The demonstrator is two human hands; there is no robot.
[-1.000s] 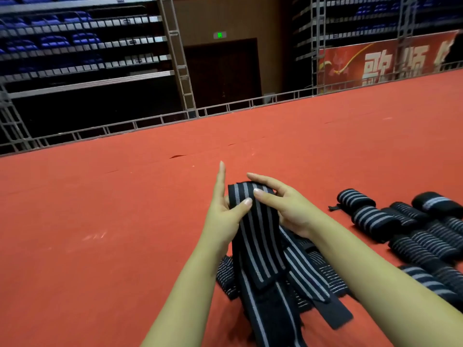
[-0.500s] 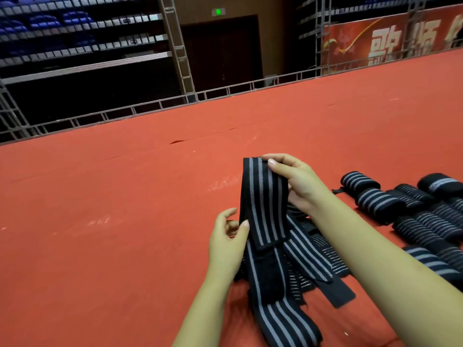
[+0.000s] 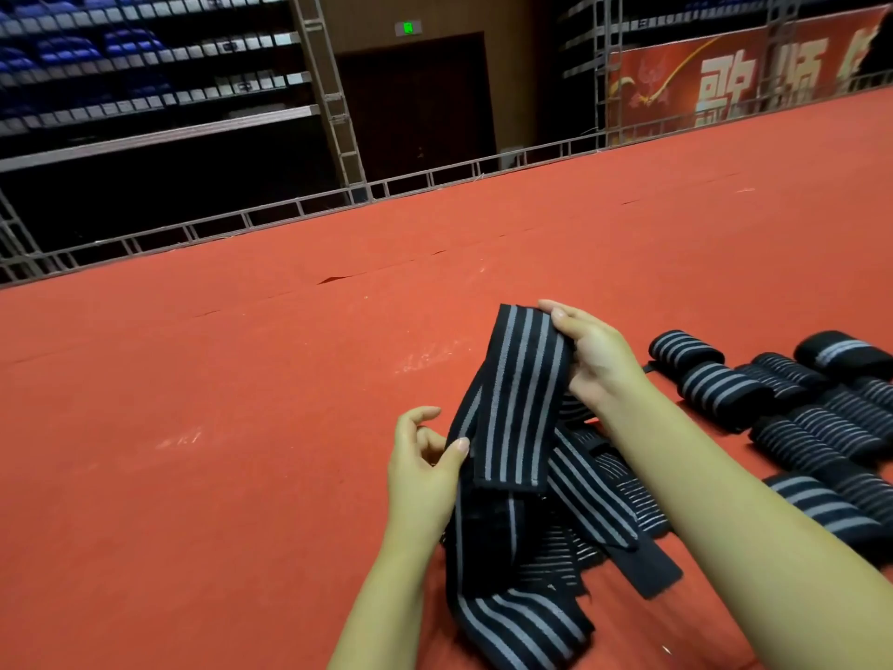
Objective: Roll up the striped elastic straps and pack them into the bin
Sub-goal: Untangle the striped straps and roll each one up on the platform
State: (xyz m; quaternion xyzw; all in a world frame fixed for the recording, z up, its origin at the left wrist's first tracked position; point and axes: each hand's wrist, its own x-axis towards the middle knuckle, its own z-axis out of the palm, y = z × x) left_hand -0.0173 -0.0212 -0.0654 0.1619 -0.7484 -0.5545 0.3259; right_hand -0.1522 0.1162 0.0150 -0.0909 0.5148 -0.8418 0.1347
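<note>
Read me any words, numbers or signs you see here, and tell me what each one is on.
"歌 颂": large pale characters on the red banner behind the railing; a third character is cut off at the picture's edge.
Green exit sign above the dark doorway: lit, but too small to read.
White seat tags on the blue stands: too blurred to read.
Striped straps: no lettering visible.

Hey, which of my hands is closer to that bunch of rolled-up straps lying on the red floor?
Right. Your right hand holds the top of the striped strap just beside the rolled straps. Your left hand is on the strap's far side, farther away.
</note>
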